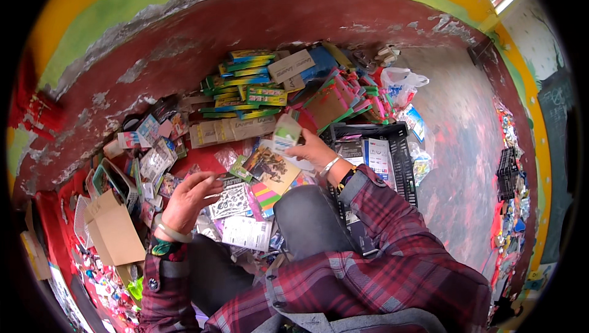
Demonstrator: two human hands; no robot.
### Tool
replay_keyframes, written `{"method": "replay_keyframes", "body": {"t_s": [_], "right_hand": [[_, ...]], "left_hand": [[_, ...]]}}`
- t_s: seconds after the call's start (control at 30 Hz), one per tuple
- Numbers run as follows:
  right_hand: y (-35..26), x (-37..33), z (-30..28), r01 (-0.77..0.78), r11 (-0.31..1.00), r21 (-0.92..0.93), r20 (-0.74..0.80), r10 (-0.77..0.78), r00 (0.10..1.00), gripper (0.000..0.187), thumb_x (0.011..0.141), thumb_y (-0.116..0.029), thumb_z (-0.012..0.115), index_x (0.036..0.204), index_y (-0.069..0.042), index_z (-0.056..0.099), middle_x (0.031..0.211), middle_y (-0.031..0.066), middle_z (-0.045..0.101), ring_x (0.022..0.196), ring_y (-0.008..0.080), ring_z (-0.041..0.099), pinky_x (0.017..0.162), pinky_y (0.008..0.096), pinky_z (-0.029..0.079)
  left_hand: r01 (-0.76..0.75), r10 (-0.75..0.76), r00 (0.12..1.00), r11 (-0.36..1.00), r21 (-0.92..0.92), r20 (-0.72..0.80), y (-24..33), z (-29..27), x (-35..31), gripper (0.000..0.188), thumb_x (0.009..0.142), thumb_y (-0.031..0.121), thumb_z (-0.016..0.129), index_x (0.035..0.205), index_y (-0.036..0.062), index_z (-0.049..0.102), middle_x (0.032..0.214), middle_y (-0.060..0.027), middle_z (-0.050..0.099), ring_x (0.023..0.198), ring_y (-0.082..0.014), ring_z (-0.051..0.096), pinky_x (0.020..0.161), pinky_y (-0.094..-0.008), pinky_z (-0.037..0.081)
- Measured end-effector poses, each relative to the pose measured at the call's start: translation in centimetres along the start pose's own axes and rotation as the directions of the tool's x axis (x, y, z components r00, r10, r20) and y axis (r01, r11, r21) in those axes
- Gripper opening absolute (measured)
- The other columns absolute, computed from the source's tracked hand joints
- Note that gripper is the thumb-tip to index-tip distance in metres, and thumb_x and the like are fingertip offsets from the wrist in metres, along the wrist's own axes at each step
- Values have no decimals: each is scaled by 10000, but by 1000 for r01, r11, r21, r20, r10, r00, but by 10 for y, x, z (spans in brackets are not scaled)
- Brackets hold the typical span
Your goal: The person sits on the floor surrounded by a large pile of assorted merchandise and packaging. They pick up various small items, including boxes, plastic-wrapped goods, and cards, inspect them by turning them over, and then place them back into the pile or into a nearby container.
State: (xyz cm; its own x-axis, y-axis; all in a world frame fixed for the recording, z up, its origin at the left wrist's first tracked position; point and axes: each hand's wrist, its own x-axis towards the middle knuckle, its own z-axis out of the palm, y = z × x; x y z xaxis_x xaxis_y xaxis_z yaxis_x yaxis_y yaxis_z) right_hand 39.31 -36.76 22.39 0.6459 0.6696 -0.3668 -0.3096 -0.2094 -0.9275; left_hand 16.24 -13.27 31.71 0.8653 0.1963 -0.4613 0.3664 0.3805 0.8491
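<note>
Against a peeling wall (202, 38), maroon below w/ green & yellow above, a person in a plaid shirt (392, 228) sits or crouches amid heaped goods on a scuffed gray floor (457, 149), pink smears showing at R. A dark board (555, 130) stands at far R.

Just R of the person's knee, a black plastic crate (412, 176) holds upright-looking white-and-blue packs (377, 156) & darker ones. At L, an open cardboard box (116, 235), flaps out, stands nr a green-rimmed basket (115, 179) w/ assorted pkgs. A smaller black crate (508, 173) sits by the far R wall amid small colorful items; contents too small to tell. Nr the back wall: stacked yellow-green-blue boxes (248, 84) & a clear plastic bag (402, 84) w/ something blue inside.

R hand (316, 151), thumb & fingers pinched on a pale green-and-white packet (286, 133), holds it above the pile, btwn brown flat boxes (236, 129) & crate. L hand (193, 201), fingers loosely apart w/ nothing visible in them, hovers nr a black-and-white patterned sheet (230, 203).
</note>
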Motion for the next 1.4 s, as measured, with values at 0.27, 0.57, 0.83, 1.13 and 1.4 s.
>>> {"method": "replay_keyframes", "body": {"t_s": [0.27, 0.57, 0.83, 1.13, 1.4], "right_hand": [[15, 140, -207, 86, 996, -21, -485, -85, 871, 241, 766, -34, 633, 987, -21, 537, 847, 88, 615, 691, 204, 618, 561, 331, 500], [3, 219, -257, 478, 387, -789, 98, -688, 719, 232, 820, -86, 548, 1021, 13, 610, 810, 124, 612, 747, 257, 619, 617, 353, 502], [-61, 35, 72, -51, 987, -150, 551, 126, 825, 300, 832, -185, 608, 1079, -13, 604, 972, 51, 642, 876, 125, 621, 709, 256, 493], [-85, -87, 177, 413, 905, -98, 805, -172, 568, 226, 836, -150, 565, 1001, -5, 622, 902, 97, 662, 840, 174, 621, 762, 295, 478], [-32, -106, 198, 217, 910, -355, 790, 168, 589, 198, 866, -126, 546, 1015, -21, 623, 856, 78, 647, 805, 130, 610, 728, 265, 480]], "left_hand": [[57, -42, 984, 995, 83, -172, 3, -30, 3, 258, 931, 197, 518, 1093, -1, 544, 978, -96, 623, 902, -180, 607, 790, -290, 489], [-33, 54, 982, 993, 115, -180, 4, -44, 22, 247, 929, 192, 522, 1101, 18, 553, 975, -59, 634, 882, -135, 607, 763, -253, 474], [-117, 144, 948, 987, 111, -284, 8, -56, -17, 255, 928, 201, 528, 1101, 17, 561, 987, -73, 632, 895, -140, 608, 769, -240, 468], [-432, 346, 773, 901, -42, -532, -4, -103, -77, 311, 937, 228, 504, 1144, -2, 540, 1058, -123, 618, 939, -183, 608, 806, -274, 477], [-473, 172, 487, 876, -93, -856, -174, -218, -141, 289, 918, 257, 543, 947, -24, 606, 884, -120, 643, 727, -127, 585, 659, -241, 465]]}}
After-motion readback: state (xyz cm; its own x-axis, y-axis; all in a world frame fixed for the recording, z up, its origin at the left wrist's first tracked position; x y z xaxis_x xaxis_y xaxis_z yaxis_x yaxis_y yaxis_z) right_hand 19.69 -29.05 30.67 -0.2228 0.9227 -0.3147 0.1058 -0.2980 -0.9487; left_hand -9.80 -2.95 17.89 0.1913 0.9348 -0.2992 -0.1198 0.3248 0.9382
